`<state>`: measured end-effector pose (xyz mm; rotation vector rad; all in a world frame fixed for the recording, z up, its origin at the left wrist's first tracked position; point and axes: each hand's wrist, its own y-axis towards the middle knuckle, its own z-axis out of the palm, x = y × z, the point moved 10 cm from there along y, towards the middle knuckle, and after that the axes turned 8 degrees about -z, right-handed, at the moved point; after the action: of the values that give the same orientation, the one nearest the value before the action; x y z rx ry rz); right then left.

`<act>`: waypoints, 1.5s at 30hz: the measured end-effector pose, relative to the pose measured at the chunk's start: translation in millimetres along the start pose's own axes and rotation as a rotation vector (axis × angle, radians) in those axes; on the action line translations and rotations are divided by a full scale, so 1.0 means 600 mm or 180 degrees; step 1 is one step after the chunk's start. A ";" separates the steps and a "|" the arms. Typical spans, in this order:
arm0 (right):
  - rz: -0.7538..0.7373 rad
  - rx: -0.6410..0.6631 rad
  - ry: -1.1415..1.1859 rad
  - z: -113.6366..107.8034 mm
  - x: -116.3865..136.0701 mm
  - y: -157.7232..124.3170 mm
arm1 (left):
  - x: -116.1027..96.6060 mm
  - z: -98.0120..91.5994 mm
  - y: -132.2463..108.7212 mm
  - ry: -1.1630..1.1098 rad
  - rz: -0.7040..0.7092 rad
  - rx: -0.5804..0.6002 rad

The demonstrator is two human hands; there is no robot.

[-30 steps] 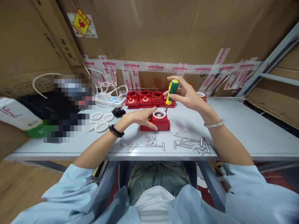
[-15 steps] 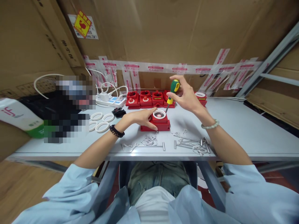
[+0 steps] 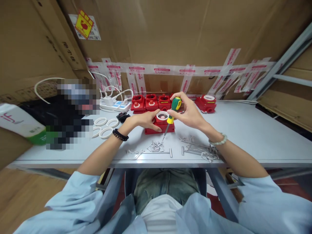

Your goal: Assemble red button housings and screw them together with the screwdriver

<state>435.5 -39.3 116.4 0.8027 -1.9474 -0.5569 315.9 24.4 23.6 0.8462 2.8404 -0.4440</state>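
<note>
My left hand [image 3: 145,120] grips the left side of a red box [image 3: 167,127] that carries a white ring [image 3: 162,112] on its top. In my right hand [image 3: 188,112] is a screwdriver [image 3: 175,104] with a green and yellow handle, held tilted in front of the box. Its shaft slants down to the left, and the tip is at the far edge of a small pile of screws [image 3: 154,148]. Whether a screw touches the tip is too small to tell. Just below the pile lies a metal T-shaped rod [image 3: 159,152].
More red boxes [image 3: 138,105] stand in a row behind, with another white-ringed box [image 3: 206,104] to the right. White rings [image 3: 106,132] and small black parts [image 3: 123,117] lie left. Metal rods with cords [image 3: 200,151] lie front right. A power strip [image 3: 117,104] sits behind.
My right hand has brought the screwdriver from the box's right corner down and left to the screws. The red box in my left hand has shifted slightly back and left.
</note>
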 end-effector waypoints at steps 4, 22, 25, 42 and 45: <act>0.0025 -0.0025 -0.0039 0.006 -0.010 -0.001 | -0.002 0.001 0.001 0.0002 0.0023 -0.0009; 0.0078 -0.0049 0.0119 0.001 -0.004 -0.002 | -0.004 -0.001 0.000 -0.0026 0.0044 -0.0016; 0.0061 -0.0069 0.0112 -0.006 0.000 0.000 | -0.003 0.001 0.000 -0.0043 0.0057 0.0001; -0.0348 -0.0839 -0.0719 -0.116 0.033 0.008 | 0.002 0.001 0.000 0.0023 -0.0040 0.0001; -0.0364 -0.0786 -0.0748 -0.111 0.031 0.008 | 0.001 0.001 0.000 0.0003 -0.0030 0.0001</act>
<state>485.8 -53.4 161.8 0.7193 -2.0005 -0.9775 315.3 24.8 23.0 0.8335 2.8466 -0.4456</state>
